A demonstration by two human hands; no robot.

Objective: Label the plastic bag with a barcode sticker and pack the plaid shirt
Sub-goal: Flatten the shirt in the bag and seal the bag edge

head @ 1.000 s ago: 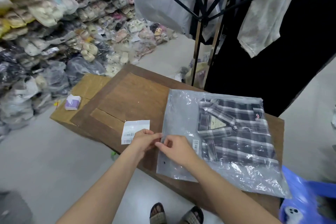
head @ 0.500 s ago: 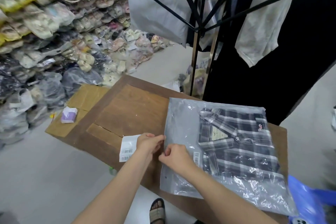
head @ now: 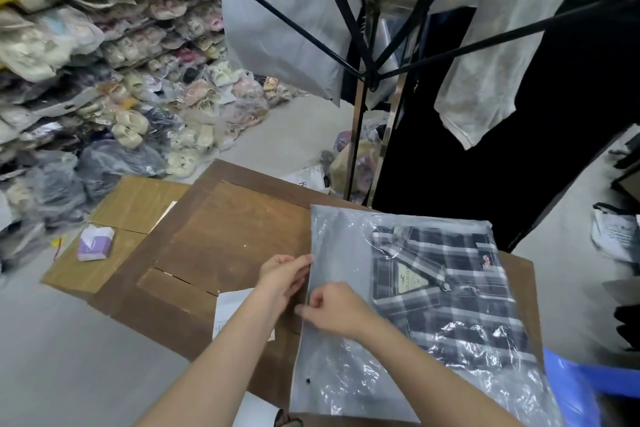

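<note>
A clear plastic bag lies flat on the brown wooden table, with the folded plaid shirt inside its right part. My left hand pinches the bag's left edge between thumb and fingers. Just below it, my right hand presses and pinches the same edge. A white sheet of barcode stickers lies on the table left of the bag, partly hidden under my left forearm.
A small purple and white packet rests on cardboard at the table's left. Piles of bagged goods fill the left side. A black garment rack with hanging clothes stands behind the table. A blue plastic item sits lower right.
The view has tilted and moved closer. Both hands stay on the bag's left edge; my left hand has slid a little farther up it, away from my right hand.
</note>
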